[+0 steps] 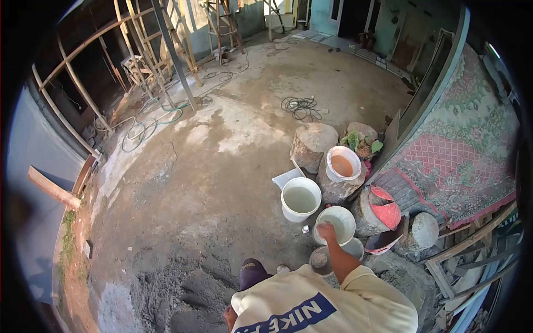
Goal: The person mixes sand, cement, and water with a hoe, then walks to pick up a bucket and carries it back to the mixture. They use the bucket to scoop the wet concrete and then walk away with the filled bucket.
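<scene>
My right hand [326,230] reaches over the near rim into a white bucket [347,217]; its fingers are too small and partly hidden to make out. A grey-rimmed container [321,261] and another one [355,248] stand just below my forearm. Beyond the hand is a larger white bucket [300,213] with cloudy liquid in it. At the lower edge, my left hand [229,317] shows only in part beside my cream shirt; what its fingers do is hidden. Wet grey mortar [189,294] is spread on the ground to its left.
A white bucket with orange-brown contents [342,165] rests among cut stumps [315,137]. A red, broken-looking container [384,215] lies to the right, by a patterned cloth [452,144]. Further off are coiled cable [300,107], a green hose [141,129] and wooden scaffolding [145,47].
</scene>
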A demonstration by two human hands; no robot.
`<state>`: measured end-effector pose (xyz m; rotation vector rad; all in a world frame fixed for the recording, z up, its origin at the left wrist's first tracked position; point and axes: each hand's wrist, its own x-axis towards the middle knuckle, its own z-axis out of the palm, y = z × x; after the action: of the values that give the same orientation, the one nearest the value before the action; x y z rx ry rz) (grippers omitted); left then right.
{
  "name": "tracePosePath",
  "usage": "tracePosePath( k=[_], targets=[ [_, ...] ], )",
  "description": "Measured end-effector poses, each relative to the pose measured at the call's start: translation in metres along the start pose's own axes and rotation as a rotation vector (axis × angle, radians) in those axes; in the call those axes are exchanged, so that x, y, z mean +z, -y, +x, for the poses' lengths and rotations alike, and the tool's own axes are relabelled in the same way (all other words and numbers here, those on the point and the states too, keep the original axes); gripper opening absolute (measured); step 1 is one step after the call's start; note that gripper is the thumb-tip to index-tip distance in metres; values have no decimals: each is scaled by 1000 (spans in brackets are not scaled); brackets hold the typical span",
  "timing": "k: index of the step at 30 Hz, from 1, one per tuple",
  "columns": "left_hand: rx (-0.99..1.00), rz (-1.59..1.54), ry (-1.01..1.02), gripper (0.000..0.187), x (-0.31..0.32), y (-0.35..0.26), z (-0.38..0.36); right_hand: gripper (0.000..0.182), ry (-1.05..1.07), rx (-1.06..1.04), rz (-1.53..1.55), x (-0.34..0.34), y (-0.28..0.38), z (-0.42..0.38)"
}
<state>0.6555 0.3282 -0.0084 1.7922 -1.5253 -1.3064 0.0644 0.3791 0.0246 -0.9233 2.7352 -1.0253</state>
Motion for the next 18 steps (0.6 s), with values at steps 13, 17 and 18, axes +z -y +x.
tracePosePath(
  k=[13, 17, 18],
  targets=[
    [103, 461, 248, 21, 39, -127, 362, 38, 372, 53, 227, 143, 228, 308],
    [-401, -287, 201, 26, 34, -244, 526, 45, 614, 628, -144, 153, 125, 220],
    [-333, -279, 137, 28, 38, -303, 552, 35, 521, 1034, 51, 141, 116, 199]
  ],
)
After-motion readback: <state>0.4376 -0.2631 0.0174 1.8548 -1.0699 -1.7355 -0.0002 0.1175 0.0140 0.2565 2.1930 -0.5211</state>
